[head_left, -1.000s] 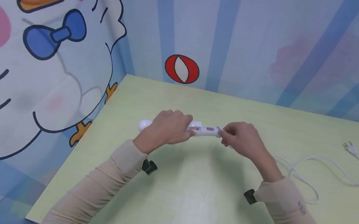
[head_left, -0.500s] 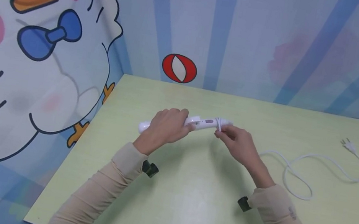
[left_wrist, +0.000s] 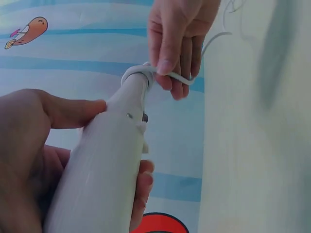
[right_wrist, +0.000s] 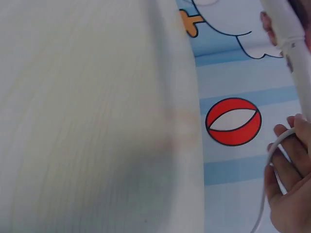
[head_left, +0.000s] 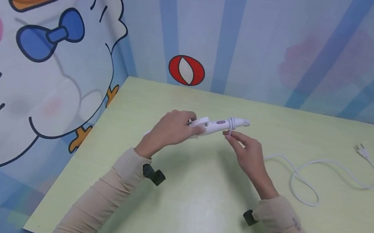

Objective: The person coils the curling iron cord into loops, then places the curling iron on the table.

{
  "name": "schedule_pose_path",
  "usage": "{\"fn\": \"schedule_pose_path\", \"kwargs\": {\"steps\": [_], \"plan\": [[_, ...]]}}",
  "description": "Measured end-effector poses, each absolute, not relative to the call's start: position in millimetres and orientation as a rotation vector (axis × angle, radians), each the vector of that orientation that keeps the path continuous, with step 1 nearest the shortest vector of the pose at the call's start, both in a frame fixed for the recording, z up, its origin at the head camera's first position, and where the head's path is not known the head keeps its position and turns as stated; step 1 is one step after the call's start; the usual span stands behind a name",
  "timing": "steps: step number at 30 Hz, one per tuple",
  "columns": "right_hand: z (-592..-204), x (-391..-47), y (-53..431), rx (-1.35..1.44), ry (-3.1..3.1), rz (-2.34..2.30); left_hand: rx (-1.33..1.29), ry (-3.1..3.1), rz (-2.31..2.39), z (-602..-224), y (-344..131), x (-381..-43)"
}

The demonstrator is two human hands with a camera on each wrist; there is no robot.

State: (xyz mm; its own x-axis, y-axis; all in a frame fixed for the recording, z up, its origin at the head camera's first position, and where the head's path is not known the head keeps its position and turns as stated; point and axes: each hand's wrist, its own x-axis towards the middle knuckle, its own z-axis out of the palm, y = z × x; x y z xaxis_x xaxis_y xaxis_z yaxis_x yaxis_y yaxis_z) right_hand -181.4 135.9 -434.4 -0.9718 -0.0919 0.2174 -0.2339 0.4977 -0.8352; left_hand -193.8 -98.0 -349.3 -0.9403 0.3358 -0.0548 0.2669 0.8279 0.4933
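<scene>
A glossy white, wand-shaped appliance [head_left: 212, 127] with a purplish oval panel on its slim handle is held tilted above the pale green table [head_left: 196, 198], its white cord [head_left: 329, 160] looped around the handle near the narrow end. The left hand [head_left: 172, 128] wraps fingers and thumb around the thicker body; the right hand [head_left: 248, 152], reaching in opposite, pinches the cord between thumb and fingers just beside the loops.

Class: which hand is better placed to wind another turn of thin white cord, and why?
Probably the right hand: it pinches the thin white cord close to the wound turns, while the left hand grips the white tapered appliance.
</scene>
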Motion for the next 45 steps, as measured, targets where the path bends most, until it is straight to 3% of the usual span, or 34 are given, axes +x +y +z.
{"fn": "schedule_pose_path", "kwargs": {"steps": [12, 20, 26, 30, 45], "plan": [[-440.4, -191.9, 148.9, 0.552, -2.533, 1.239, 0.667, 2.670, 0.848, -342.5, -113.4, -191.9], [-427.3, -192.7, 162.5, 0.531, -2.632, 1.354, 0.821, 2.585, 0.869, -336.4, -121.2, -190.8], [-417.5, -194.5, 170.7, 0.865, -2.601, 1.231, 0.921, 2.548, 0.804, -334.1, -123.2, -187.9], [-410.5, -198.6, 174.9, 0.909, -2.692, 1.188, 0.986, 2.552, 0.691, -330.8, -121.4, -185.1], [-385.1, -207.9, 176.5, 1.037, -2.708, 0.829, 0.970, 2.590, 0.435, -328.8, -113.4, -179.1]]}}
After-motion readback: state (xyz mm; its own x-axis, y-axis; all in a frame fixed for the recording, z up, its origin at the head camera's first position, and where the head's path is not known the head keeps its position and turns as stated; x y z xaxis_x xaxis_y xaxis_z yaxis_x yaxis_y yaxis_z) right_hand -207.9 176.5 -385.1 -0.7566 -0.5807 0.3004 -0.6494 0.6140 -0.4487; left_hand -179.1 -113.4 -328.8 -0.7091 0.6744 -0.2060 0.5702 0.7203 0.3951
